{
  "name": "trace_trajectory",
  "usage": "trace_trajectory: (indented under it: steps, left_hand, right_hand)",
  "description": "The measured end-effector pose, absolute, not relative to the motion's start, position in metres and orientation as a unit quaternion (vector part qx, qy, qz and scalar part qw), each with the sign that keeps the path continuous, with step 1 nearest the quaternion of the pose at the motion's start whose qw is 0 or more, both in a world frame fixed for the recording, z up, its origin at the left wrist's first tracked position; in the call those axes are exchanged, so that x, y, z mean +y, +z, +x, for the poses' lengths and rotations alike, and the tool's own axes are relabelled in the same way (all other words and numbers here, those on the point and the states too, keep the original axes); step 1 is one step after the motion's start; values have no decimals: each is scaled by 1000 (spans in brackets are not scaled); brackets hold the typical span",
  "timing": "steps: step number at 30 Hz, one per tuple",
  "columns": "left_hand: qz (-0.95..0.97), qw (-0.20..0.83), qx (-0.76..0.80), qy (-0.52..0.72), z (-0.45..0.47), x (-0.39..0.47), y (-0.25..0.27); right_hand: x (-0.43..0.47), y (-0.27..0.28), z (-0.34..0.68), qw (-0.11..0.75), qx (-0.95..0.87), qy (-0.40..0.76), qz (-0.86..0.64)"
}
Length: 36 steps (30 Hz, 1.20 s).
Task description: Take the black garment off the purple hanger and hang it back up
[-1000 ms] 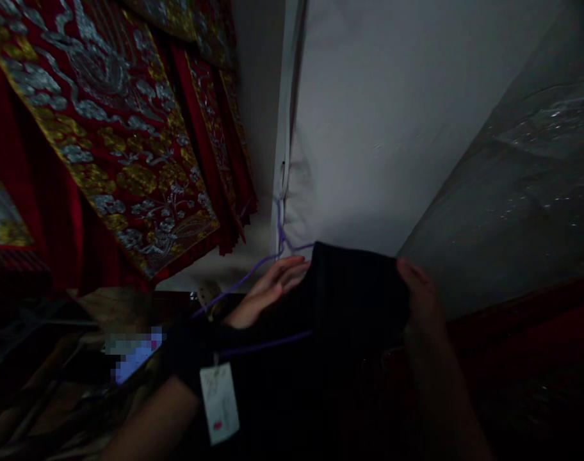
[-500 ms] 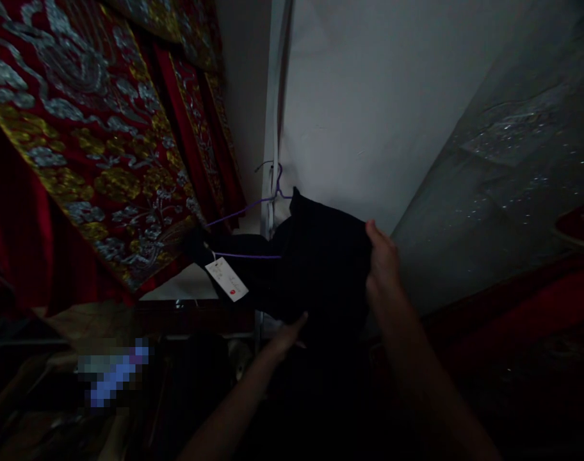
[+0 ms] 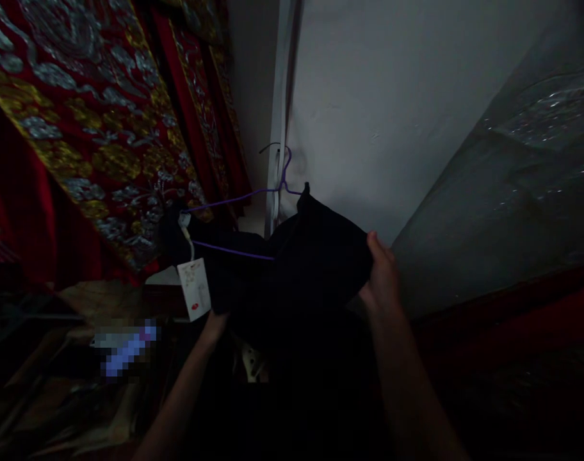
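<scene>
A black garment [image 3: 292, 275] hangs on a purple wire hanger [image 3: 234, 197], whose hook goes over a metal upright. From the garment's left end dangles a white paper tag [image 3: 194, 289] with a red mark. My right hand [image 3: 383, 275] is closed on the garment's right edge, thumb on top. Low on its left side, just beneath the tag, my left hand [image 3: 216, 325] grips the black cloth, with most of its fingers hidden behind or in the fabric. The picture is dark, so the garment's folds and lower end blend into shadow.
Red cloth with gold and silver embroidery [image 3: 114, 128] hangs at the left. Behind the hanger stand a metal upright [image 3: 281, 83] and a pale wall [image 3: 369, 96]. Glittery translucent sheeting [image 3: 513, 186] covers the right side. A blurred blue-and-grey patch [image 3: 129, 349] lies lower left.
My left hand has moved left along the garment, spreading it wider. The tag has swung left and hangs more upright. My right hand stays on the right edge.
</scene>
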<state>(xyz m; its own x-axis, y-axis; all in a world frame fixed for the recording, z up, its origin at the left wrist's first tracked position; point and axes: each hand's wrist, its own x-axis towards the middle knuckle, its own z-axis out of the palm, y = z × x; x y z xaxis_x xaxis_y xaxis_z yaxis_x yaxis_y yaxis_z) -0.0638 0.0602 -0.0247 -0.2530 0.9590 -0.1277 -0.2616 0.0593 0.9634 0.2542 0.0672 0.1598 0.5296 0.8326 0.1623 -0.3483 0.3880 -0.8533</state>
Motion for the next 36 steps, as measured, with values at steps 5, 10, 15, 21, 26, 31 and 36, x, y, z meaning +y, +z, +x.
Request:
trace_trajectory:
  steps: [5,10,15,21,26,31,36]
  left_hand:
    - [334,420,559,632,-55,7,-45]
    - [447,216,512,701,-59,16,27]
    - [495,152,524,677,-59,28,90]
    - [461,38,478,747,-37,33,120]
    - [566,193,444,667,-6,67,111]
    - [583,133,522,607,-9,88,76]
    - [639,94,644,411,-52,86,80]
  right_hand:
    - [71,135,259,787,-308,332,-419]
    - [78,128,269,760,-347,369,-409]
    - [79,125,266,747,-360,378,-412]
    - [78,123,258,763,-346,356,-414]
    - [82,118,257,765,-351,348,-413]
    - [82,119,259,782,-335,326,-412]
    - [79,127,265,786,-354,311,-400]
